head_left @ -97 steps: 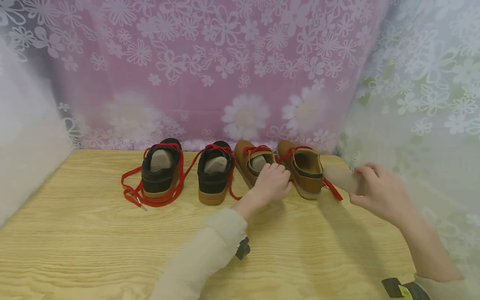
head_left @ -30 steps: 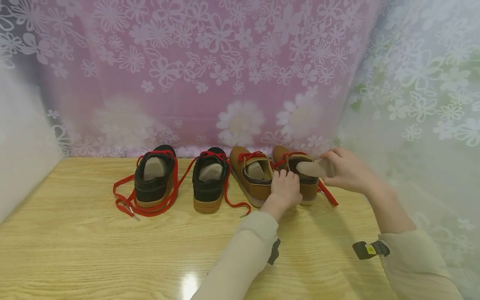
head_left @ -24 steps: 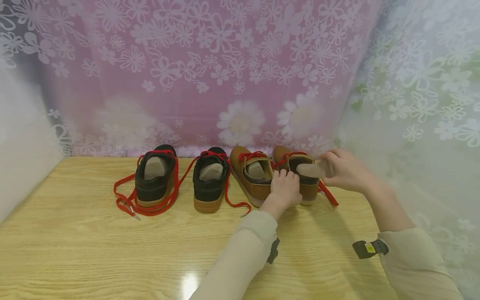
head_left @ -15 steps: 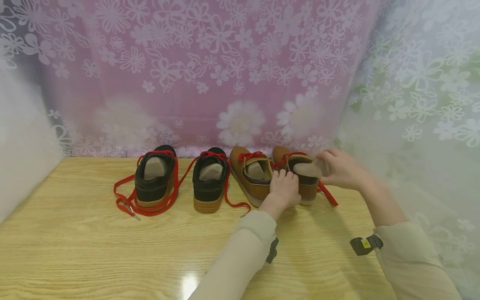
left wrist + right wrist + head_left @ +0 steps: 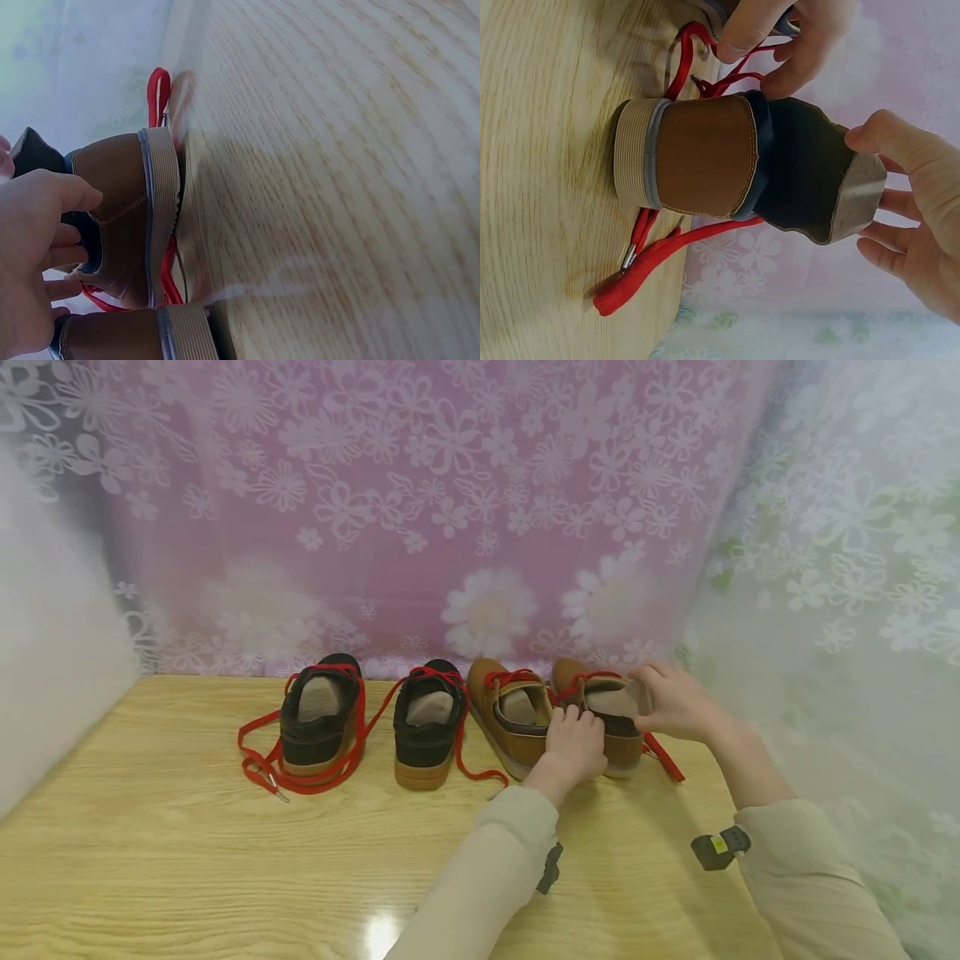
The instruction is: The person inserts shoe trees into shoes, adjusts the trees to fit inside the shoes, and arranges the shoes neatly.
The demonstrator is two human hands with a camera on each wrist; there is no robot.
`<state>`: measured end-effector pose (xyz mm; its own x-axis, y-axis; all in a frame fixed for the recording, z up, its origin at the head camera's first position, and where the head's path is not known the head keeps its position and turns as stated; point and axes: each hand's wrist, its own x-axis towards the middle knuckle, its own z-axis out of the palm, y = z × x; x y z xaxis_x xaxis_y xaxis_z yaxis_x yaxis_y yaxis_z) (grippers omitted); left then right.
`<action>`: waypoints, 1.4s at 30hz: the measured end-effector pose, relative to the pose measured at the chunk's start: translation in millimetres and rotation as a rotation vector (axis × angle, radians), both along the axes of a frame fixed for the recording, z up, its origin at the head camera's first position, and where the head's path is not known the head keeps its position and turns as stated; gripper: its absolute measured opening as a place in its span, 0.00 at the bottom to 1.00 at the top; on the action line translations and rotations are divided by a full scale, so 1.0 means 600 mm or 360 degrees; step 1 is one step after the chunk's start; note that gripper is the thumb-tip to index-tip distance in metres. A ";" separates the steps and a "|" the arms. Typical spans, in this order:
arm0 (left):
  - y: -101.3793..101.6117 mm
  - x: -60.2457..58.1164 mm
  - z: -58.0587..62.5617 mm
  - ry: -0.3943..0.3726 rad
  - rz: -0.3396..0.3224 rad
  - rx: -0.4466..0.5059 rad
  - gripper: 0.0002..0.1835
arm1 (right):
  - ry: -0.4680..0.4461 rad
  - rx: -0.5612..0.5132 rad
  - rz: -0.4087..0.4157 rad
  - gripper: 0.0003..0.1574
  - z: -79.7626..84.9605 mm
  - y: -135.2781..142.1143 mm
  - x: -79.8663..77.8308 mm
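My right hand pinches the back end of a beige moulded-pulp shoe insert, thumb on one side and fingers on the other. Its front part lies inside the opening of the rightmost brown shoe. In the right wrist view, the insert's dark underside shows above the heel collar. With my left hand I grip the left side of that shoe's collar; the left wrist view shows the thumb outside the brown heel. Close on its left stands the other brown shoe, an insert inside.
Two black shoes with inserts stand further left, toes toward the pink flowered curtain. Loose red laces trail around them. Another red lace lies right of the brown shoe. A pale curtain borders the wooden table.
My left hand has shifted from the left brown shoe to the right one. My right hand has brought the insert leftward, and it has slid deeper into the shoe.
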<state>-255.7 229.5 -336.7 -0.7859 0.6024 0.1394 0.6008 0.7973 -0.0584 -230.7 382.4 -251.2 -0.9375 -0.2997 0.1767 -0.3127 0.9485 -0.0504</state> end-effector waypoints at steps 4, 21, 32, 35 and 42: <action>0.000 -0.001 -0.003 0.0012 0.0018 -0.0021 0.23 | -0.0017 -0.0006 0.0006 0.38 -0.003 -0.002 -0.007; 0.001 0.001 -0.002 0.0040 0.0013 -0.0047 0.24 | -0.0017 0.0018 0.0008 0.38 -0.010 0.000 -0.025; 0.000 -0.001 -0.002 0.0002 0.0009 -0.0062 0.26 | -0.0061 -0.0012 -0.0026 0.38 -0.009 -0.003 -0.031; 0.000 -0.001 -0.001 -0.0010 0.0004 -0.0072 0.26 | -0.0081 -0.0025 -0.0039 0.38 -0.011 -0.005 -0.032; -0.002 -0.001 0.002 -0.0011 0.0018 -0.0095 0.26 | -0.0092 -0.0021 -0.0070 0.39 -0.013 -0.009 -0.038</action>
